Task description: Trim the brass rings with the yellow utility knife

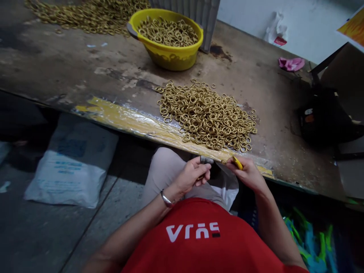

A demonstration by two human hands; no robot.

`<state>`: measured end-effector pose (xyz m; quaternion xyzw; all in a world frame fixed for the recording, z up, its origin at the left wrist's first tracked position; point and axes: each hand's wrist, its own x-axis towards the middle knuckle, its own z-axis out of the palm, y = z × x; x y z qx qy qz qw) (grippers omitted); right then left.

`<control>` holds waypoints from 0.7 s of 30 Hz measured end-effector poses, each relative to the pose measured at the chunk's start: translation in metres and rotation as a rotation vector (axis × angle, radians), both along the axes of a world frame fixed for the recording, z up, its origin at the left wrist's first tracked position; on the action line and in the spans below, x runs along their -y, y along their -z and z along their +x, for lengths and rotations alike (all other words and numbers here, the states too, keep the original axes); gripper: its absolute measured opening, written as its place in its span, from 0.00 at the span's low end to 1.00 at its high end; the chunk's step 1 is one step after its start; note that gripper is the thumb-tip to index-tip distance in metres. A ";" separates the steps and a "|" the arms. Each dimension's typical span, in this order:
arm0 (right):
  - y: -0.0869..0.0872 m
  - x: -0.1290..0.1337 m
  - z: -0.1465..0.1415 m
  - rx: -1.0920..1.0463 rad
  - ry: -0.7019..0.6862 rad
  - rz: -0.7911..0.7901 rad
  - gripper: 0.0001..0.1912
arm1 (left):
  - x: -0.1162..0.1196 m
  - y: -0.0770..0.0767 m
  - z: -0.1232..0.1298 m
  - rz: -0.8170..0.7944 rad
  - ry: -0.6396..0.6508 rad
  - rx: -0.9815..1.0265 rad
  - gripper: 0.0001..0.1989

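My left hand [190, 176] is closed over my lap, with dark grey wrapping on a finger and a bangle at the wrist. A bit of a gold-coloured ring [201, 177] shows between its curled fingers. My right hand [250, 173] grips a small tool with a yellow handle [237, 163]; its working end is too small to make out. Both hands are just in front of the table edge, a short gap apart. Beyond them a heap of gold-coloured metal rings [207, 113] lies on the table.
A yellow tub [173, 57] full of rings stands on the worn table [113, 60], near another ring heap [93, 17]. A pink cloth [291, 64] and a black bag [330, 117] are at the right. A white sack [71, 163] lies on the floor at left.
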<state>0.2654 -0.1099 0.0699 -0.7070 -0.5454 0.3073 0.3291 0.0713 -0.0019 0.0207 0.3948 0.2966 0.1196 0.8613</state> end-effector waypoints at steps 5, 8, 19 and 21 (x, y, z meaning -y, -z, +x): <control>-0.007 -0.005 -0.026 -0.125 -0.161 -0.030 0.12 | -0.001 -0.007 -0.004 0.062 0.042 0.005 0.22; -0.006 -0.006 -0.033 -0.181 -0.129 -0.003 0.11 | 0.001 -0.008 -0.009 0.047 0.031 0.004 0.20; -0.005 0.005 -0.045 -0.077 -0.092 0.154 0.09 | 0.011 -0.014 -0.014 -0.168 0.165 0.040 0.20; -0.003 0.007 -0.046 -0.043 -0.111 0.179 0.09 | 0.013 -0.012 -0.014 -0.200 0.202 0.032 0.21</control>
